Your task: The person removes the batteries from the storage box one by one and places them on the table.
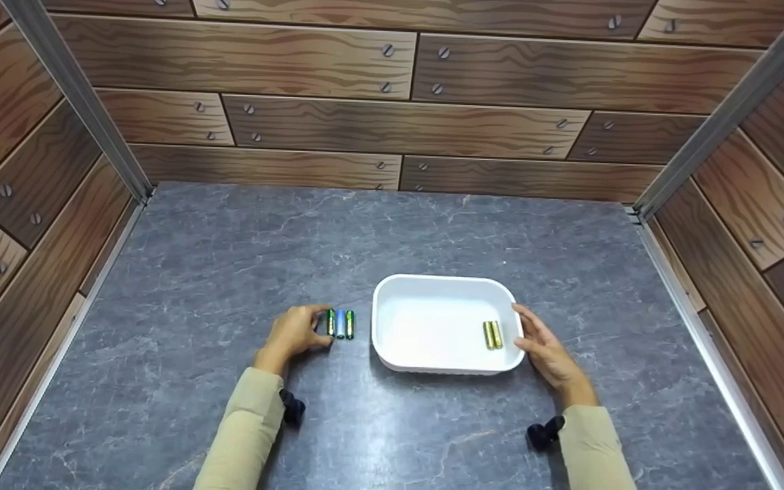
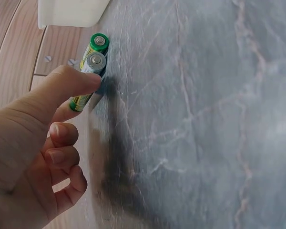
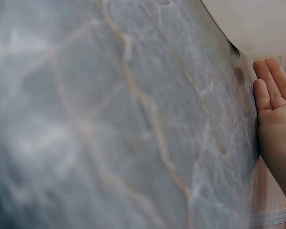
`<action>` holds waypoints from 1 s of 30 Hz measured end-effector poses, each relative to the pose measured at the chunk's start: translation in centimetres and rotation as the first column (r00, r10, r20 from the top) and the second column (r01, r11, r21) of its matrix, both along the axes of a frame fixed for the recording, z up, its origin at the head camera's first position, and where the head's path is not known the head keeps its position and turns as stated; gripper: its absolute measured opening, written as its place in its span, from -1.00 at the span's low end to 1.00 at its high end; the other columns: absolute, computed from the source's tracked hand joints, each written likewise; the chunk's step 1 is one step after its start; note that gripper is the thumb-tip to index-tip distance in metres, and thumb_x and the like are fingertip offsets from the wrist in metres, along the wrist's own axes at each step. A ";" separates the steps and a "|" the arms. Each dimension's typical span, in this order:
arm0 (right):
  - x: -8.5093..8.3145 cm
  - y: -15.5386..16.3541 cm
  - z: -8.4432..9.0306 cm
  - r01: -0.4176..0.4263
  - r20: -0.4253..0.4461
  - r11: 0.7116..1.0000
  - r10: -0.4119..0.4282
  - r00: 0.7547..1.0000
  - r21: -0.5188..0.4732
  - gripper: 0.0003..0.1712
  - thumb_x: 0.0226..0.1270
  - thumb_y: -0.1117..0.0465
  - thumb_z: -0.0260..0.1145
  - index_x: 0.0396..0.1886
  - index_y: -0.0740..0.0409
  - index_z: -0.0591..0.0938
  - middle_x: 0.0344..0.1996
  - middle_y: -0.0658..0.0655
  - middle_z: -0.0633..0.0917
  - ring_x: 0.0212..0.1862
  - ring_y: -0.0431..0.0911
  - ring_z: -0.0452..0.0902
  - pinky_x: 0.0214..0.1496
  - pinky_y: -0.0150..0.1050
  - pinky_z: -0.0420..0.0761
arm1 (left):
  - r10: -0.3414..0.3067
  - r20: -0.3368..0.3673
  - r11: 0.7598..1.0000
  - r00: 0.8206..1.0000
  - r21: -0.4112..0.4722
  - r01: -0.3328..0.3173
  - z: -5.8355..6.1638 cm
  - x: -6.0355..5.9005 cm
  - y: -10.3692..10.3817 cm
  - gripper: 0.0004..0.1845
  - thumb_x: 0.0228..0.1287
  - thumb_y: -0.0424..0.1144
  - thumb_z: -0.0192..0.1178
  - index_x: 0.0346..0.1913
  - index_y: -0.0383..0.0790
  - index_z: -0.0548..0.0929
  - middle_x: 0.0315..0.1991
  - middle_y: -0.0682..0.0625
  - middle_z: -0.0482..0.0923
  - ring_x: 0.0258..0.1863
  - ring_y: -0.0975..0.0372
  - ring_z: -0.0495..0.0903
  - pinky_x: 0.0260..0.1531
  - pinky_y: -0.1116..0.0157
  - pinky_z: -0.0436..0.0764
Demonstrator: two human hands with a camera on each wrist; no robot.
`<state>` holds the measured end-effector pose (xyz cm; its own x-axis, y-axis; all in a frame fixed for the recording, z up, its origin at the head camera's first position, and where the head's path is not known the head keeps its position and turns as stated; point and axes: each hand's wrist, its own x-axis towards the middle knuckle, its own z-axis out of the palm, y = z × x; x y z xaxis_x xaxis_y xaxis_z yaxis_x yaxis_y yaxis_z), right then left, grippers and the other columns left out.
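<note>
Three cylindrical batteries stand side by side left of a white plastic tub [image 1: 446, 361]: a green one [image 1: 331, 323], a blue one [image 1: 340, 324] and another green one [image 1: 350, 324]. My left hand [image 1: 295, 332] pinches the leftmost green battery end to end between thumb and index finger. In the left wrist view the thumb [image 2: 88, 82] hides that battery's near end, and the other fingers curl loosely. My right hand [image 1: 548, 350] rests at the tub's right rim, thumb and index fingertips touching it; its other fingers [image 3: 271, 83] lie fairly straight beside the tub wall.
Two gold batteries [image 1: 493, 335] lie side by side inside the tub, near its right end. The grey marbled tabletop [image 1: 263, 238] is bounded by wood-patterned walls [image 1: 337, 126] at the back and both sides, with metal posts [image 1: 82, 102] at the corners.
</note>
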<state>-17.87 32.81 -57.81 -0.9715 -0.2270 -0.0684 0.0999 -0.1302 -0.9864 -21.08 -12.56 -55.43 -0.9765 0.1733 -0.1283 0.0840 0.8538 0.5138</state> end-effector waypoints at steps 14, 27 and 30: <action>0.0 0.2 -0.1 -0.049 -0.022 0.998 0.049 0.999 -0.028 -0.33 0.32 0.47 0.12 0.39 -0.01 0.29 0.19 -0.31 0.51 0.23 -0.46 0.39 0.22 -0.57 0.34 | -0.014 0.014 1.000 1.000 0.027 0.013 0.1 0.1 0.1 -0.32 -0.07 -0.14 0.50 0.23 -0.04 0.57 -0.55 0.11 0.35 -0.53 0.27 0.29 -0.51 0.33 0.22; 0.1 -0.1 0.2 -0.003 -0.004 1.000 0.003 1.000 -0.012 -0.26 0.28 0.49 0.15 0.45 0.22 0.17 0.17 -0.25 0.53 0.21 -0.41 0.42 0.20 -0.54 0.38 | -0.006 0.017 0.995 1.000 0.100 0.004 1.3 0.3 0.4 -0.33 -0.04 -0.14 0.48 0.23 -0.06 0.56 -0.59 0.14 0.34 -0.59 0.30 0.25 -0.54 0.37 0.23; 0.1 -0.2 0.3 0.005 0.006 1.000 -0.005 1.000 -0.005 -0.26 0.28 0.49 0.15 0.44 0.22 0.17 0.16 -0.26 0.54 0.21 -0.42 0.42 0.20 -0.55 0.39 | -0.013 0.007 0.994 1.000 0.107 0.012 1.7 0.4 0.6 -0.35 -0.01 -0.12 0.47 0.23 -0.08 0.56 -0.59 0.14 0.35 -0.60 0.30 0.25 -0.53 0.36 0.24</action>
<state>-17.73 32.65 -57.52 -0.9723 -0.2222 -0.0728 0.1048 -0.1359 -0.9852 -20.71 -11.92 -53.71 -0.9731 0.1989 -0.1163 0.0901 0.7929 0.6026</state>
